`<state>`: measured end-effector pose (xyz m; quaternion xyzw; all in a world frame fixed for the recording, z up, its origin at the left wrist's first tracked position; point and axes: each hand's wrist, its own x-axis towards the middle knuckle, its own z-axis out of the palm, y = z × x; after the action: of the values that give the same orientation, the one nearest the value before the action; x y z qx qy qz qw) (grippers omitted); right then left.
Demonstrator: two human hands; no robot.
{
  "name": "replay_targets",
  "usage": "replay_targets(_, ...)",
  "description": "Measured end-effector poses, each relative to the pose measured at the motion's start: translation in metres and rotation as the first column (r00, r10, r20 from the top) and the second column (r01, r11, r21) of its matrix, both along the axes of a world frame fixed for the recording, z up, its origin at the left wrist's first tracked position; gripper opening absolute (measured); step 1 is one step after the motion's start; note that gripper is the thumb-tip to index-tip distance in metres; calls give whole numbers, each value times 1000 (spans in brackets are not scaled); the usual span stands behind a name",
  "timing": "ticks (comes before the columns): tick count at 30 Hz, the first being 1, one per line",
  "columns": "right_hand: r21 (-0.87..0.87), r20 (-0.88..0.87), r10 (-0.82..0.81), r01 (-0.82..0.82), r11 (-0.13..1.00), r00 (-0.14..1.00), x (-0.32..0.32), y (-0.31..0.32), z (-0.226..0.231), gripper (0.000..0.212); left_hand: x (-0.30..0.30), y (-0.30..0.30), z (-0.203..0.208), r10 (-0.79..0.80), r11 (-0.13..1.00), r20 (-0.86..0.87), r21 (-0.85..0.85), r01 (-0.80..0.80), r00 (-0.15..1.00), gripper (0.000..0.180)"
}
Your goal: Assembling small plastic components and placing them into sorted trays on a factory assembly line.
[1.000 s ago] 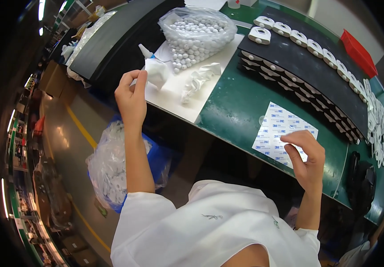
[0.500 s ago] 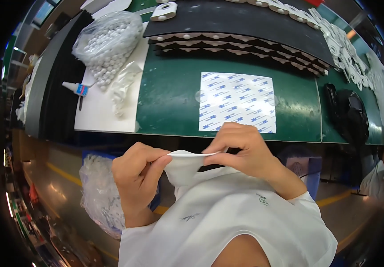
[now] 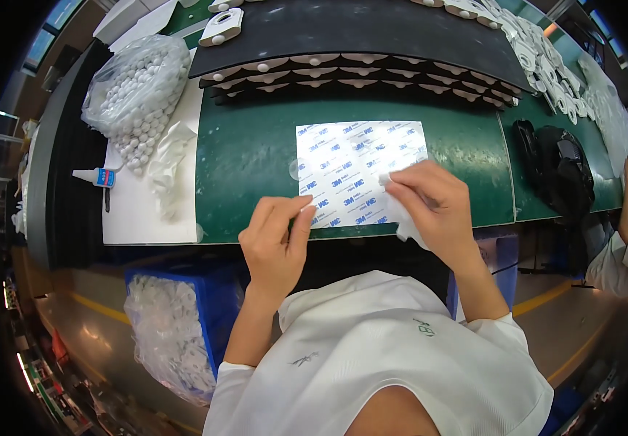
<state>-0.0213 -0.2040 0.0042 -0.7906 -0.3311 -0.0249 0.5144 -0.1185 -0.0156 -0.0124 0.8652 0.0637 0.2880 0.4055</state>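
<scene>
A white sheet with a repeated blue print [image 3: 350,163] lies flat on the green table top. My right hand [image 3: 437,207] is over the sheet's right edge, pinching a thin, limp white cloth-like piece [image 3: 408,231]. One end sticks out at the fingertips and the rest hangs below the palm; its exact kind is unclear. Near the lower left corner of the sheet, my left hand [image 3: 274,240] holds nothing, with thumb and forefinger apart. Whether its fingertips touch the sheet cannot be made out.
Stacked black boards with white parts [image 3: 357,36] stand behind the sheet. On the left are a bag of white balls [image 3: 139,87], a small glue bottle [image 3: 99,176] and a white board [image 3: 129,225]. A black bag [image 3: 557,171] lies right; below the table, a blue crate [image 3: 216,301].
Both hands were stretching the white piece above my shirt. My left hand has let go, and both have moved forward to the sheet, the right carrying the piece.
</scene>
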Motion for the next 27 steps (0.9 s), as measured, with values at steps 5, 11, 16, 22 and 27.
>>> replay_targets(5,-397,354,123,30,917,927,7,4,-9,31,12,10,-15,29,999,78,-33,-26,997,6)
replay_targets(11,-446,382,157,33,895,911,12,16,-9,34,13,10,-17,37,998,76,-57,-33,996,7)
replay_targets(16,-415,420,156,37,909,894,20,26,-13,35,13,11,-18,31,998,68,-51,-27,997,10)
replay_targets(22,-238,404,134,-37,971,905,24,22,-13,27,11,14,-18,-6,998,73,-68,11,997,21)
replay_targets(27,242,234,108,-165,956,966,-4,-2,-5,30,0,-1,5,-302,915,-80,-303,266,950,55)
